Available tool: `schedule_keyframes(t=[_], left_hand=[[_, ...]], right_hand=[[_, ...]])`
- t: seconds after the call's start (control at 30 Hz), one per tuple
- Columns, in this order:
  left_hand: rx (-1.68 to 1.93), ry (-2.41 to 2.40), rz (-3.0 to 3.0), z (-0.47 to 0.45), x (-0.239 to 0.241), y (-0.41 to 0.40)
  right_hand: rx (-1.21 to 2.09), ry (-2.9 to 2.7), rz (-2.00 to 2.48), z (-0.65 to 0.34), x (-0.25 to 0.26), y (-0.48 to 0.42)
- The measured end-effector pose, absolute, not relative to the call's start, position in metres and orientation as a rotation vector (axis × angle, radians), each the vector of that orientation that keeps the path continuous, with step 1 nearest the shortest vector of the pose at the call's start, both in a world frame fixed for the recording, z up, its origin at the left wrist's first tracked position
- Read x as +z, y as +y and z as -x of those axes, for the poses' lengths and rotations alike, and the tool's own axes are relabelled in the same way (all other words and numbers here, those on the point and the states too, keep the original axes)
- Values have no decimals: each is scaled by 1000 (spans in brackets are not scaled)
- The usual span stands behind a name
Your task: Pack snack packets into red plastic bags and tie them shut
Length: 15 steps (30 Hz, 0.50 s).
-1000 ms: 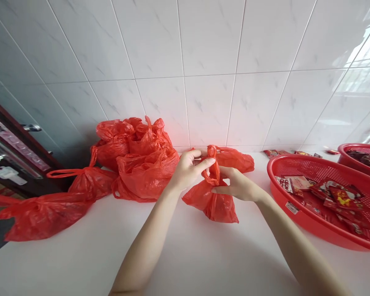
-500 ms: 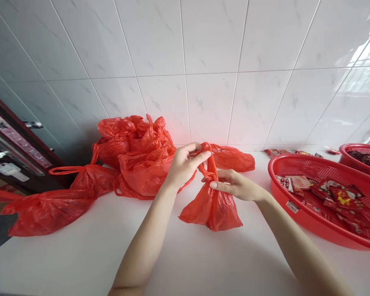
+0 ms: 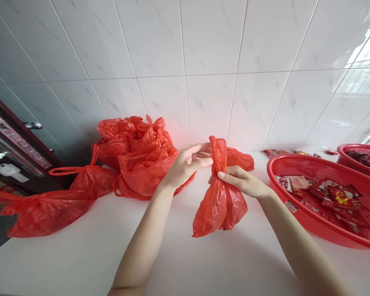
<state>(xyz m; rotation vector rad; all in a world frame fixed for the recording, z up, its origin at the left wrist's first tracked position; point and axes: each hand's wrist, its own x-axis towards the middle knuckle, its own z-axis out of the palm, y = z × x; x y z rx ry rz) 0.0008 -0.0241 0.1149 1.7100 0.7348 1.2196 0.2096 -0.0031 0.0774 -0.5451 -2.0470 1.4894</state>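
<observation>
The right hand [image 3: 245, 181] pinches the neck of a red plastic bag [image 3: 217, 209] hanging below it, while the left hand [image 3: 183, 164], fingers loosely parted, is beside the bag's top, contact unclear, with a red basket [image 3: 317, 227] right of both hands.

The white table [image 3: 179, 259] here carries heaped red plastic bags [image 3: 142, 172], two red baskets [image 3: 314, 231] and small packets [image 3: 271, 153] near the tiled wall [image 3: 209, 49].
</observation>
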Motion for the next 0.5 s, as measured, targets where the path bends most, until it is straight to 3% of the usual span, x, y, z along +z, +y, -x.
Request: schedule_keyframes(t=[0.2,0.5], left_hand=[[1034,796,-1738,-8,110,-25],[1275,839,-1685,-6,109,-20]], right_hand=[[1476,-2047,555,-210,79,-3],[1293,-1719,623,-213,78,-1]])
